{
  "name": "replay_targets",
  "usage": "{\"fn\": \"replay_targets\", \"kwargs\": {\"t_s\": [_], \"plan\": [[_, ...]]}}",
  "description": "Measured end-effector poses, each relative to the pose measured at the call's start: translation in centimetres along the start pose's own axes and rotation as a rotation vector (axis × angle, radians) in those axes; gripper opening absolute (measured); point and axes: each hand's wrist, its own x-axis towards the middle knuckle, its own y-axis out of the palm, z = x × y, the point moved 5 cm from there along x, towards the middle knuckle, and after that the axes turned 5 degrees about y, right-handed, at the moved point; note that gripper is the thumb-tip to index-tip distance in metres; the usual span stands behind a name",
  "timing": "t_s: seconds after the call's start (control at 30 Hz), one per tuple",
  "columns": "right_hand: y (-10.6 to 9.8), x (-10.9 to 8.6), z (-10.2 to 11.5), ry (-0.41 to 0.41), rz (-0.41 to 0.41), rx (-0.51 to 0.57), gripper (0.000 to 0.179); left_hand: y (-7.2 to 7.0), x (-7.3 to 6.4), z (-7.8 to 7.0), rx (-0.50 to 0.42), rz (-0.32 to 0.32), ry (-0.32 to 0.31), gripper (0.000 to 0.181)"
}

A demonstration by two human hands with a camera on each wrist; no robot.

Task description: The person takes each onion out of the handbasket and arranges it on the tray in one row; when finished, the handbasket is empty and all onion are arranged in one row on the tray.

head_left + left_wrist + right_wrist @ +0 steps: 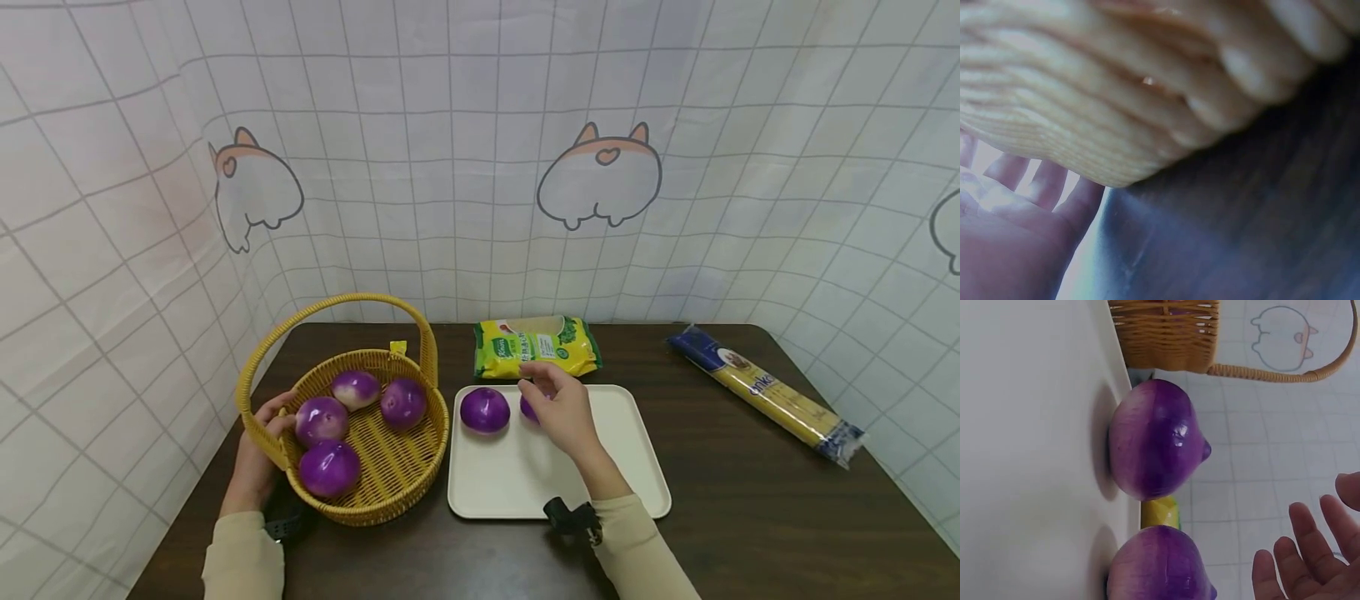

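A yellow wicker basket (375,500) with a tall handle stands on the left and holds several glossy purple onions (330,468). My left hand (258,446) holds its left rim near the foot of the handle; in the left wrist view the fingers (1044,181) lie along the woven side. Two purple onions, a left one (485,411) and a right one (528,407), sit on a white tray (510,492). Above the right onion hovers my right hand (558,412), partly covering it. In the right wrist view that hand's loosely bent fingers (1310,550) are apart from both onions.
Behind the tray lies a yellow-green food packet (536,346). A long blue and yellow pasta packet (765,392) lies slantwise at the right of the dark table (750,517). White grid-patterned cloth (420,167) surrounds the table's back and sides.
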Motion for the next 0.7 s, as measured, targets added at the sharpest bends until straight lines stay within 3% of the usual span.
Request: {"fn": "replay_targets", "kwargs": {"t_s": [0.17,0.33,0.7], "plan": [[1.2,-0.6,0.8,-0.044,0.038,0.008,0.022,-0.3,0.2,0.5,0.0,0.002,0.01,0.05],[3.6,-1.9,2.2,-0.091,0.14,0.024,0.023,-0.4,0.2,0.6,-0.001,0.007,0.025,0.05],[7.7,-4.2,2.9,-0.066,0.382,0.111,0.027,0.2,-0.3,-0.5,-0.005,0.009,0.02,0.051]]}}
